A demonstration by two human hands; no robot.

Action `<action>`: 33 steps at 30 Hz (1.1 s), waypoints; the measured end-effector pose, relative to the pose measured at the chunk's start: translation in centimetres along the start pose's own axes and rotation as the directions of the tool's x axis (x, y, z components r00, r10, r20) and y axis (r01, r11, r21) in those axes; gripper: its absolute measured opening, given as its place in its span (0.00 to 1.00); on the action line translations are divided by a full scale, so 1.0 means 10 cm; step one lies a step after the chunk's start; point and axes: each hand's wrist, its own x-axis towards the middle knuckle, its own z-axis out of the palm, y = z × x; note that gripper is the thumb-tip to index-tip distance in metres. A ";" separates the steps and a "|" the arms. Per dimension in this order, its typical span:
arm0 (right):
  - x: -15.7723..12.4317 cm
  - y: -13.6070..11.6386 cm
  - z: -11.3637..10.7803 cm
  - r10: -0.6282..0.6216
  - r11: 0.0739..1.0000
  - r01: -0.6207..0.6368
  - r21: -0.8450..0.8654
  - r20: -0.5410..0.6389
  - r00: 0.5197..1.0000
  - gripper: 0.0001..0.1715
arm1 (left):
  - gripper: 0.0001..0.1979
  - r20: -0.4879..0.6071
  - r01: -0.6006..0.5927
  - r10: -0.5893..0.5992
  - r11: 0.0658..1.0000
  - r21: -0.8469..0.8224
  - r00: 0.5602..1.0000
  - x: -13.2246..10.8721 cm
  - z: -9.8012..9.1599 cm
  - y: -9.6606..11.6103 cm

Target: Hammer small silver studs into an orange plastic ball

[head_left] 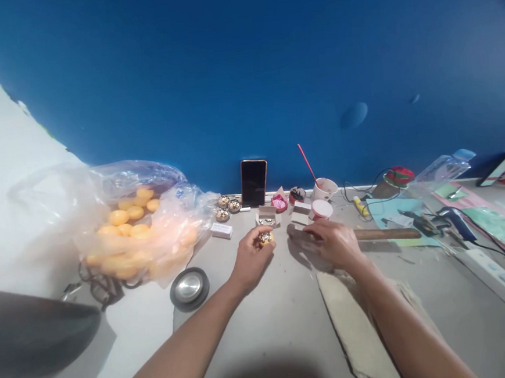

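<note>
My left hand [253,256] is closed around a small yellow ball [266,238] studded with shiny metal bits on top. To its right, my right hand [333,242] grips a hammer by its wooden handle [387,234], close to the head; the head is partly blurred. Just beyond the ball, an opened small box [267,217] contains small shiny pieces. A second opened box [300,213] sits farther right, beside a white tub with a pink lid [322,210]. Three similar studded balls [222,214] are grouped behind the left hand, near a closed white box [221,230].
A plastic bag of yellow balls [135,221] lies at left, near a round metal lid [189,288]. A phone [254,183] leans against the blue wall. A cup with a red stick [325,189] stands behind. A folded cloth [355,326] lies under my right forearm; a power strip [499,277] is at right.
</note>
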 end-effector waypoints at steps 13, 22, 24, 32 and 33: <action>0.08 0.03 0.03 0.135 0.981 -0.177 0.073 0.389 0.911 0.17 | 0.14 0.009 -0.064 0.064 0.998 0.015 0.998 0.01 -0.03 0.01; 0.17 -0.02 -0.10 0.144 0.983 -0.174 0.052 0.360 0.922 0.13 | 0.17 -0.160 0.004 -0.038 0.978 -0.209 0.986 0.06 -0.02 -0.03; 0.33 -0.14 -0.17 0.152 0.987 -0.161 0.006 0.296 0.943 0.15 | 0.18 -0.167 0.007 -0.045 0.975 -0.223 0.985 0.07 -0.01 -0.02; 1.11 -0.69 0.01 0.121 0.967 0.028 -0.254 0.552 0.825 0.20 | 0.17 -0.133 0.016 -0.043 0.980 -0.197 0.990 0.12 -0.02 -0.06; 1.16 -0.71 0.06 0.122 0.962 0.046 -0.270 0.572 0.811 0.19 | 0.17 -0.129 0.014 -0.040 0.980 -0.199 0.991 0.13 -0.02 -0.06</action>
